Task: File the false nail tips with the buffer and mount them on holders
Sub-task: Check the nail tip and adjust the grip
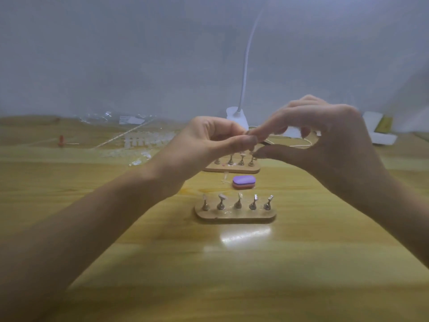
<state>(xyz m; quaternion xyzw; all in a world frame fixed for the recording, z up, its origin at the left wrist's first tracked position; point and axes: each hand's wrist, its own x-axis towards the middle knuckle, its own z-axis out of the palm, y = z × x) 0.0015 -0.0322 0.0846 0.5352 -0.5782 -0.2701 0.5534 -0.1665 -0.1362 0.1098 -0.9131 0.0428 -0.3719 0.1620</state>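
Pale wall (116, 54) closes off the far edge of a wooden table (232, 263), and a white gooseneck lamp (247, 54) rises from its base against that edge.

Both hands are raised above the middle of the table. The left hand (209, 140) has its fingers curled in and its thumb pressed to them. The right hand (329, 135) reaches its forefinger and thumb to the same spot, with its other fingers loosely bent. The fingertips meet there, but blur hides whether anything is pinched between them.

Below the hands, the purple-and-pink buffer (243, 181) lies flat between two wooden holder boards. The near board (235, 216) carries five metal stands (238, 202), some of them topped with pale nail tips. The far board (232, 169) is partly hidden behind the fingers. A loose clear tip (225, 177) lies just beside the buffer's left end.

Clear plastic bags of false nail tips (144, 140) spread over the far left of the table, with a small red piece (61, 141) beyond them. A white box (380, 129) sits at the far right edge. Bare wood runs from the near board toward the viewer, between the two forearms.
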